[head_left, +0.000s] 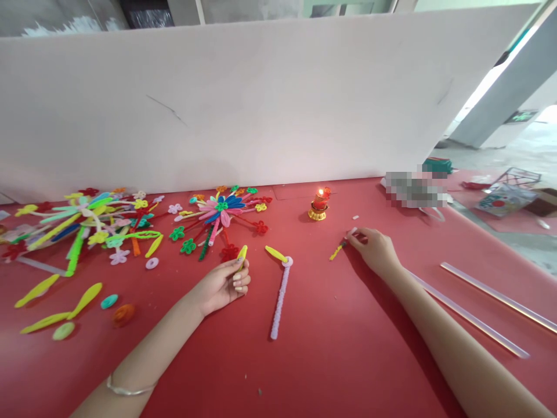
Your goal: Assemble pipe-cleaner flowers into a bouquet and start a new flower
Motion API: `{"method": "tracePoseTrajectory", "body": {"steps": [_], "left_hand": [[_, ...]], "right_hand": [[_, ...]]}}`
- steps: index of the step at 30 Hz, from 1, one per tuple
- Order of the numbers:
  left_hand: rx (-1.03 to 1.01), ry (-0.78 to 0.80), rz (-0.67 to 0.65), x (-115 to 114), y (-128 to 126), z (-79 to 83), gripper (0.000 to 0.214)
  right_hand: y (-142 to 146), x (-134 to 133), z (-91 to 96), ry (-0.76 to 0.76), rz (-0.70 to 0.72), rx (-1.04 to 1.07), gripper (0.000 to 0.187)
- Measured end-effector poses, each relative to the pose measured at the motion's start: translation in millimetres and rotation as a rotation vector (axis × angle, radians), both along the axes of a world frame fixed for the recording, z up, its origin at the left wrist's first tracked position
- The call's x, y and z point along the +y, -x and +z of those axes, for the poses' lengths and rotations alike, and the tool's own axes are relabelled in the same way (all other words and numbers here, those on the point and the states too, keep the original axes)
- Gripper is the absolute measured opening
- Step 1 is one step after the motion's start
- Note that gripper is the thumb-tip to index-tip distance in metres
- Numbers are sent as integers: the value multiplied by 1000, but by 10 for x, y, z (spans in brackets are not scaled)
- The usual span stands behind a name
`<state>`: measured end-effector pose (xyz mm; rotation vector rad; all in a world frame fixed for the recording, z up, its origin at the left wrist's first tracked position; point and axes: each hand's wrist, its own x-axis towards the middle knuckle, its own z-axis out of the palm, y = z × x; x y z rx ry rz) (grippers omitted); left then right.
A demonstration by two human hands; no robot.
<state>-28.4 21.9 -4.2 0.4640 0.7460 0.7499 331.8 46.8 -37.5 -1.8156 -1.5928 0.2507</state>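
Note:
My left hand point(224, 284) pinches a yellow pipe-cleaner petal point(243, 255) upright between thumb and fingers. To its right on the red table lies a lilac pipe-cleaner stem point(281, 299), topped by a small lilac ring with one yellow petal point(275, 253) attached on its left. My right hand point(372, 247) is closed at the fingertips on a short, pale glue stick stub point(351, 232). A dark and yellow twisted piece point(336, 252) extends from it down to the table; how the two join is too small to tell. A lit red candle point(319, 203) in a gold holder burns behind, between my hands.
Finished pipe-cleaner flowers point(223, 208) and a larger bunch point(85, 223) lie at the back left. Loose yellow petals point(87, 299) and small coils point(124, 314) are near my left forearm. Long clear glue sticks point(500, 296) lie right. A white panel point(261, 104) stands behind.

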Motion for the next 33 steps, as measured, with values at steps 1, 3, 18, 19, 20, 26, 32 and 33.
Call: {"method": "tracePoseTrajectory", "body": {"steps": [1,3,18,19,20,26,32,33], "left_hand": [[-1,-5,-3,2,4,-6,12],[-4,-13,-9,7,12,-14,13],[711,-495,-98,-137,-94,35,27],[828,-582,-104,-146,-96,41,29],[944,-678,-109,-155,-100,50,31],[1295,-1051,-160,-189,-175,86,36],[1531,-1278,-181,-216,-205,-23,38],[1565,-1317,-188,-222,-200,-40,39]], "right_hand": [[-16,12,-18,-16,8,-29,20],[-38,28,-44,-44,24,-66,19],[-111,-25,68,-38,81,-314,18],[-117,-57,139,-50,64,-332,16],[-103,-95,220,-66,45,-341,15],[587,-439,534,-379,147,-278,13],[1343,-721,333,-12,829,-152,12],[1368,-732,308,17,854,-154,11]]}}
